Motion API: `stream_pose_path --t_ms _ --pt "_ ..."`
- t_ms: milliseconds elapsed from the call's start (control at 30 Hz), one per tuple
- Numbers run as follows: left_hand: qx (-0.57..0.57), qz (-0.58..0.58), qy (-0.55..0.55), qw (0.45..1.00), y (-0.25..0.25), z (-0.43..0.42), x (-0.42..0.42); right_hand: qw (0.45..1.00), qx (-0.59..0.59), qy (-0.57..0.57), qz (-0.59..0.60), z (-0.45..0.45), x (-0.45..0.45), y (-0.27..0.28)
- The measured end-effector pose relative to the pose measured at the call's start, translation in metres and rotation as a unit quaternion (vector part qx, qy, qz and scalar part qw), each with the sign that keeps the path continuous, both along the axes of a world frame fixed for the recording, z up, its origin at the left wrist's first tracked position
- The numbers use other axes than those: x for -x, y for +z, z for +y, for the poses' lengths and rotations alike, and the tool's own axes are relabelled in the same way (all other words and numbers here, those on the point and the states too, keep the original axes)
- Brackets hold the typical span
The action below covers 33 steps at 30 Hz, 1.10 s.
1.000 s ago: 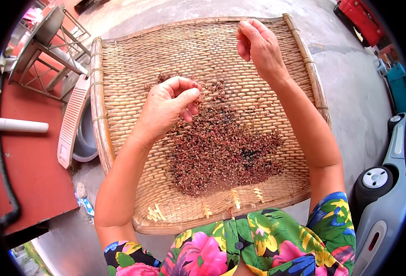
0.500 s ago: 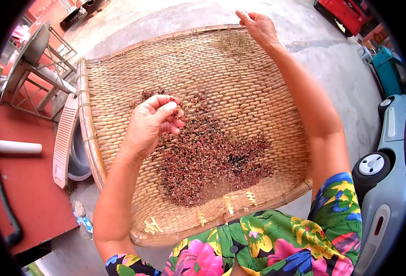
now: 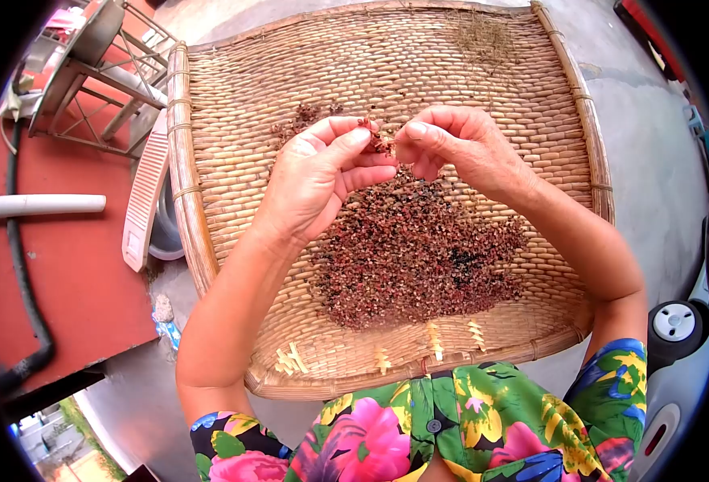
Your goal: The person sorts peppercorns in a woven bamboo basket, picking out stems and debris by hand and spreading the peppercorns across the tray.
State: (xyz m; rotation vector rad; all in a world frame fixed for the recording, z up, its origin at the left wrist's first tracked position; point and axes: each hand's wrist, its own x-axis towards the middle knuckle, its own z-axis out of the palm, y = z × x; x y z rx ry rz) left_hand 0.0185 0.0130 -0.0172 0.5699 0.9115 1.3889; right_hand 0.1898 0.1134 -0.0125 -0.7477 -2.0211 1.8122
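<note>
A large woven tray [image 3: 234, 96] with rounded rims lies in front of me. On its lower middle spreads a heap of small reddish-brown dried berries or husks [image 3: 403, 257], with a darker patch at the right. Above the heap, my left hand [image 3: 322, 169] pinches a small reddish sprig [image 3: 380, 140] between thumb and fingers. My right hand [image 3: 463, 149] is closed right beside that sprig, its fingertips pressed together; whatever they hold is too small to make out. A thin pile of fine stalks [image 3: 485, 40] lies at the tray's upper right.
A ridged pinkish board [image 3: 145, 193] leans by a basin [image 3: 165, 225] left of the tray. Farther left are a metal frame stand [image 3: 97, 76], a white pipe [image 3: 41, 206] and a black hose [image 3: 21, 265]. A toy car [image 3: 680, 321] stands at the right.
My right hand has come from the tray's far right edge down to my left hand, which still holds the sprig. The view has shifted, with the tray now farther right.
</note>
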Motion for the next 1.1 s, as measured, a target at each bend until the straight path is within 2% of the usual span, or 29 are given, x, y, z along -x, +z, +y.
stream_pose_path --t_ms 167,233,300,433,500,600,700,800,900,967,1033,1100 --pt "-0.009 -0.029 0.032 0.999 -0.003 0.001 0.001 0.997 0.023 -0.026 0.071 -0.012 0.001 0.008" --pt "0.006 -0.017 0.022 1.000 -0.003 0.002 -0.001 0.995 -0.012 -0.042 0.086 -0.012 0.002 0.008" --pt "0.009 -0.014 0.018 1.000 -0.003 0.002 -0.003 0.996 -0.024 -0.007 0.085 -0.004 -0.002 0.003" --pt "-0.018 -0.026 0.008 0.999 -0.006 0.001 -0.002 0.996 -0.047 -0.037 0.061 -0.009 -0.001 0.008" --pt "-0.022 -0.025 0.023 0.999 -0.005 0.001 -0.002 0.982 -0.091 -0.065 0.154 -0.013 0.004 0.002" --pt "-0.010 -0.011 0.037 0.999 -0.004 0.001 -0.003 0.984 -0.099 -0.055 0.135 -0.012 0.001 0.006" --pt "-0.001 0.012 -0.007 1.000 -0.004 0.000 -0.002 0.983 -0.126 -0.043 0.126 -0.007 0.000 0.008" --pt "-0.006 -0.024 0.014 1.000 -0.004 0.000 0.001 0.990 -0.066 -0.081 0.098 0.003 -0.003 0.009" --pt "-0.006 0.024 0.020 0.999 -0.005 0.001 0.003 0.991 -0.061 -0.074 0.095 0.002 -0.003 0.012" --pt "-0.079 0.186 0.105 0.974 -0.004 0.004 -0.009 0.992 -0.070 -0.064 0.082 -0.002 -0.003 0.014" --pt "-0.088 0.195 0.078 0.974 0.001 0.001 -0.012 0.993 -0.078 -0.054 0.070 -0.006 -0.002 0.014" --pt "-0.060 0.268 -0.059 0.960 0.000 -0.002 -0.010 0.992 -0.109 -0.030 0.061 -0.009 -0.002 0.015"
